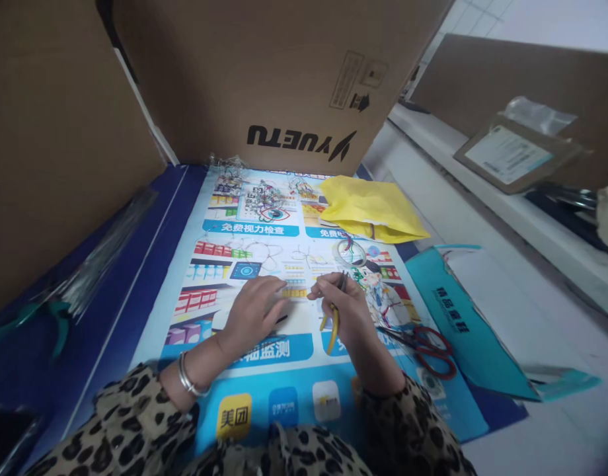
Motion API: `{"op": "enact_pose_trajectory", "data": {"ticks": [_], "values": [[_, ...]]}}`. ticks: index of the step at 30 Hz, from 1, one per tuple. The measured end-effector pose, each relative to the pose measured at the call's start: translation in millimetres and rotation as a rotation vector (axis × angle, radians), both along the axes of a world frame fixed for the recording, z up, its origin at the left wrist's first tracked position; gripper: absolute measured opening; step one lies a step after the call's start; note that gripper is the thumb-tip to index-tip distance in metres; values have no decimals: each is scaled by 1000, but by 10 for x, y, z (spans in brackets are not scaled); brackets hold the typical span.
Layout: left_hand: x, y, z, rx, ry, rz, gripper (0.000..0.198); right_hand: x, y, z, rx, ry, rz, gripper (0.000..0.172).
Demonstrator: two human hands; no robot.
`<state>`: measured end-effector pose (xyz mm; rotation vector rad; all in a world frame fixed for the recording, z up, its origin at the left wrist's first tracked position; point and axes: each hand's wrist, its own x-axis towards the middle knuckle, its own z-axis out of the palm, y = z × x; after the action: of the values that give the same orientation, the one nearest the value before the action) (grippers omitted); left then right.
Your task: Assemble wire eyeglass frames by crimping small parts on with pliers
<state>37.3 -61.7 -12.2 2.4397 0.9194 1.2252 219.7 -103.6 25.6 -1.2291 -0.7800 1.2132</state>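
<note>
Teal handles mark a tool (pixel 63 324) at the far left, lying on the dark blue tabletop (pixel 103 344), with a clear, shiny bundle (pixel 113 248) just beyond it, its contents too blurred to name. Next comes a silver bangle (pixel 184 375) on the left wrist, below a leopard-print cuff. The left hand (pixel 254 311) is over a printed sheet (pixel 257 383), its fingers bent and the thumb apart from the forefinger; whether a fine wire lies between them, I cannot tell. Beyond it, a tangle of coloured wire (pixel 270 197) rests on the far part of the sheet. Right of the left hand and apart from it, the yellow-handled pliers (pixel 335 322) sit inside the right hand (pixel 353 311), fingers closed around them, dark nose pointing away and handles slanting back towards the body. Thumb and forefinger come close together, but what they may pinch is too small to see. A roll of clear tape (pixel 336 254) lies just past that hand, near a yellow pouch (pixel 371 205). Farther right are red-handled scissors (pixel 414 339), then a teal package (pixel 457 324).
</note>
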Motion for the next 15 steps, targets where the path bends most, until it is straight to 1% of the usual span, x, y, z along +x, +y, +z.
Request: {"op": "enact_pose_trajectory", "data": {"ticks": [2, 5, 7, 10, 12, 15], "values": [[-32, -7, 25, 105, -9, 6, 28, -68, 22, 20, -13, 29, 25, 18], [-62, -3, 70, 257, 72, -54, 28, -181, 55, 48, -16, 73, 42, 18], [-79, -3, 95, 320, 109, -73, 30, -244, 75, 54, -16, 100, 26, 18], [-107, -14, 119, 423, 121, -65, 32, -299, 92, 41, -34, 120, -8, 19], [-123, -22, 133, 465, 161, -106, 30, -314, 83, 29, -63, 133, -5, 21], [-138, -29, 158, 437, 242, -176, 26, -316, 38, 16, -105, 163, 23, 22]]}}
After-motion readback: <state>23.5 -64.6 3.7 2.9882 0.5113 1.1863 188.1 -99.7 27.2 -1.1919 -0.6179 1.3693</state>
